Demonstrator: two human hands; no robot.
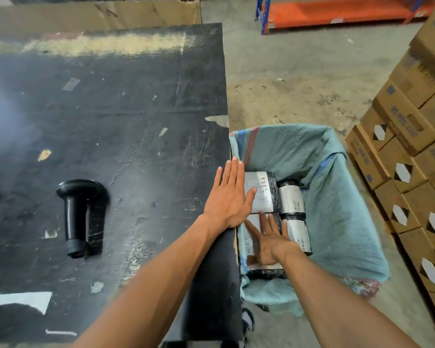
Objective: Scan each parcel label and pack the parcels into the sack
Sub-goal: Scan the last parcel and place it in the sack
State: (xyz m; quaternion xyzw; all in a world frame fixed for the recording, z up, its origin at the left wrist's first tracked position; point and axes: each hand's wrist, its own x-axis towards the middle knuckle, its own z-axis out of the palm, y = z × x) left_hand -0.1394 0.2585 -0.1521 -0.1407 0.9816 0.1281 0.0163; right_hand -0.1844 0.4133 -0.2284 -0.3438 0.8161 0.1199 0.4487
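Four black-wrapped parcels with white labels [290, 199] lie inside the open teal woven sack [337, 197] beside the counter [136, 121]. Left hand [230, 197] and right hand [268, 243] flat, fingers spread, pressing parcels, gripping nothing. Black handheld scanner [79, 214] lies on counter; no unpacked parcels visible.

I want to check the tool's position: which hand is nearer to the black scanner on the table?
The left hand is nearer: it hovers flat over the table edge and sack, right of the scanner. The right hand is farther, pressing parcels inside the sack.
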